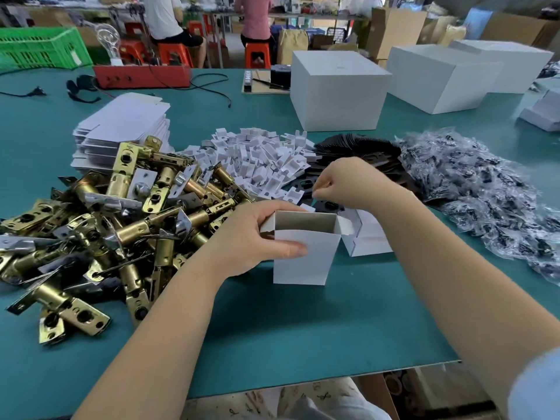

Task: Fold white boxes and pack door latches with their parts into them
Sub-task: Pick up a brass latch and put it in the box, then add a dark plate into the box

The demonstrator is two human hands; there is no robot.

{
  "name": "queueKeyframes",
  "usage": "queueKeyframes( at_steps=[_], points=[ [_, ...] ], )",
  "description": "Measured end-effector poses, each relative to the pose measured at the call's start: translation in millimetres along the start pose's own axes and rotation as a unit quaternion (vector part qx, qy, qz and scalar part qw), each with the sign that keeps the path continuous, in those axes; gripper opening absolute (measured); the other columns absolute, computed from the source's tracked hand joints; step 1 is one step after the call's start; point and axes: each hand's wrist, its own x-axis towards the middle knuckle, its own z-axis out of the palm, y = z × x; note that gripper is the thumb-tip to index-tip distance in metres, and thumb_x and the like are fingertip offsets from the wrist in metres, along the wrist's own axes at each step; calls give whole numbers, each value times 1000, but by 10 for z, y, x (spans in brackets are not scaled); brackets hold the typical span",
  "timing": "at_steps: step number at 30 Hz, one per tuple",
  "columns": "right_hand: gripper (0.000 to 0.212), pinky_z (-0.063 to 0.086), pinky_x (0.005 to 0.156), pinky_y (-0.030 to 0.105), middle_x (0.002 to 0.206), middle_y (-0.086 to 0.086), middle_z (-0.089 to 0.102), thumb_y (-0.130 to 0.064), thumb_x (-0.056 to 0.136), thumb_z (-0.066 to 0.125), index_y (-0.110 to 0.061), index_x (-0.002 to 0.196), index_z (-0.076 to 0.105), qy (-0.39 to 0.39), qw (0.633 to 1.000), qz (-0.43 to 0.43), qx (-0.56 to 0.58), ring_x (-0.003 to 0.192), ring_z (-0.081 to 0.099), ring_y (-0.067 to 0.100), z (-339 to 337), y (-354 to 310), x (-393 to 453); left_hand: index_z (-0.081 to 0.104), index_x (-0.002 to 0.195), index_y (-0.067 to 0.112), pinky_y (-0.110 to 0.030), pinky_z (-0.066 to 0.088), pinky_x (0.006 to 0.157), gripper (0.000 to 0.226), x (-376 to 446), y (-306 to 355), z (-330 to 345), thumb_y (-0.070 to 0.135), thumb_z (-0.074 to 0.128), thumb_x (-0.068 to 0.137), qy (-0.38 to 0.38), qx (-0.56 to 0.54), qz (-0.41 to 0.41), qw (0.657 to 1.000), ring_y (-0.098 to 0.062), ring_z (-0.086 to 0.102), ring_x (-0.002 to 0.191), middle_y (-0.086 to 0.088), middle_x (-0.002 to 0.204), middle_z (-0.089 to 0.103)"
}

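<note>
Packing is underway: left hand [257, 234] is gripping the open white box [303, 253] upright on the worktop [303, 328], while right hand [342, 183], fingers curled, is seemingly picking a black plate [306, 184]; next, dropping it inside.

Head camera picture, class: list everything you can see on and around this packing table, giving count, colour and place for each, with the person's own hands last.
table: one, teal, fills the view
door latches: a heap, brass, left
flat box blanks: a stack, white, behind the latches
small card inserts: a heap, white, centre
black plates: a pile, black, right of the inserts
bagged parts: a heap, clear bags with dark contents, right
large boxes: three, white, far right
open box: one, white, upright, centre front
folded box: one, white, right of the open box
crate: one, green, far left
stools: several, red, beyond the table
left hand: holds the open box
right hand: fingers curled above the plates; grip contents unclear
</note>
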Motion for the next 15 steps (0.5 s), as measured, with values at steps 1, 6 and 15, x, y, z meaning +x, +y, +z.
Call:
queueKeyframes(
  at_steps=[1, 6, 15],
  points=[
    [24, 54, 77, 35, 91, 4, 71, -32, 89, 60, -14, 92, 75, -30, 999, 7, -35, 87, 63, 24, 53, -15, 83, 72, 97, 47, -13, 52, 70, 48, 0, -7, -1, 9, 84, 72, -4, -3, -1, 1000, -3, 69, 90, 15, 95, 73],
    [45, 30, 52, 27, 56, 1, 46, -48, 83, 62, -12, 59, 52, -75, 994, 48, -63, 58, 44, 21, 276, -68, 279, 72, 101, 38, -13, 51, 72, 44, 12, -31, -8, 5, 83, 74, -6, -12, -6, 1000, -3, 69, 91, 14, 95, 73],
    [26, 49, 68, 31, 93, 11, 70, -29, 84, 64, -8, 95, 73, -63, 997, 46, -4, 84, 62, 27, 292, -32, 319, 70, 98, 45, -18, 55, 71, 42, 10, -78, 37, 16, 85, 72, 59, 19, 15, 998, -2, 69, 89, 18, 96, 73]
  ],
)
